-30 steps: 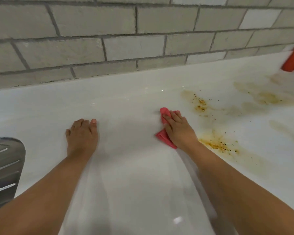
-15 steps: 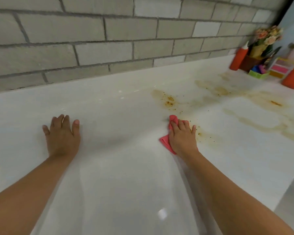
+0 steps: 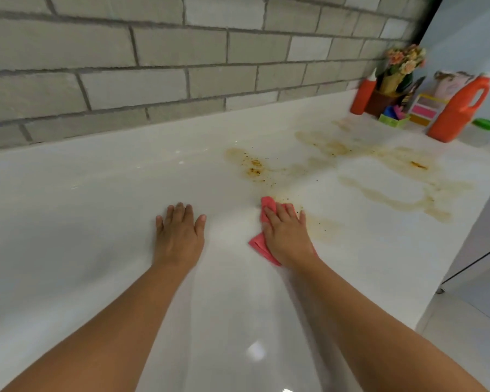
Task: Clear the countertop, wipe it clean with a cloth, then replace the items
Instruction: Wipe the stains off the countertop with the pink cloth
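Pink cloth [image 3: 261,246] lies flat under right hand [image 3: 287,236] on countertop [image 3: 96,210]

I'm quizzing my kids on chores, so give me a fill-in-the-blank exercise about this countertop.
The right hand presses a pink ____ onto the countertop.
The left hand lies flat, holding ____.
Near the flowers stand ____ orange bottles.
Missing: cloth; nothing; two.

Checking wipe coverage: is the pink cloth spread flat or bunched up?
Bunched: the pink cloth is folded small, only its edges poking out from under the flat right hand.
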The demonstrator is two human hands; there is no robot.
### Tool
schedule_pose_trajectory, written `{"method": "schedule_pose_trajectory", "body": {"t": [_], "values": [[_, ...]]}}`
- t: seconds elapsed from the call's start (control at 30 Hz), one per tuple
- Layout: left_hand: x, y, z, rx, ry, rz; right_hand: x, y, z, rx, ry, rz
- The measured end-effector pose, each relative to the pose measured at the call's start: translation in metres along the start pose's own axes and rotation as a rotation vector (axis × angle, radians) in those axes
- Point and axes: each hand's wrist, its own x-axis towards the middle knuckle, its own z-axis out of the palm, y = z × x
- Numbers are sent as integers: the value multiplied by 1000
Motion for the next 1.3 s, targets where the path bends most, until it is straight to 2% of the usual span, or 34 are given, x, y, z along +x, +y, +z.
{"method": "schedule_pose_trajectory", "body": {"t": [0.07, 0.13, 0.23, 0.33, 0.47, 0.6, 0.73, 0.8, 0.87, 0.93, 1.03, 1.13, 1.2, 1.3], "values": [[1, 1, 0, -4, 3, 0, 15, -25, 3, 5, -12, -33], [-1, 1, 0, -25, 18, -1, 3, -40, 9, 52, -23, -157], [-1, 0, -1, -34, 15, -3, -42, -24, 6, 141, -13, -280], [-4, 2, -3, -30, -4, -1, -54, 10, 2, 112, 9, -185], [-3, 3, -3, -13, -12, -2, 9, 10, 1, 42, 19, 1], [-2, 3, -3, -30, -9, -9, 41, -26, 9, 81, -3, -48], [-3, 2, -3, -41, -5, -5, -16, -11, 8, 175, 13, -260], [-3, 2, -3, -35, -13, -2, -33, 11, 6, 164, 50, -230], [-3, 2, -3, -19, -19, 3, -18, 24, 3, 104, 44, -109], [-3, 3, -4, -11, -24, 2, 15, 16, 3, 64, 19, -2], [-2, 3, -4, -18, -23, -2, 45, -22, 8, 51, 8, -8], [-2, 2, -3, -24, -2, 5, 14, -42, 12, 108, -20, -169], [-2, 1, -2, -22, 0, 9, -32, -32, 5, 167, -12, -276], [-2, -1, -3, -34, -11, 14, -86, 13, -2, 193, -13, -258]]}}
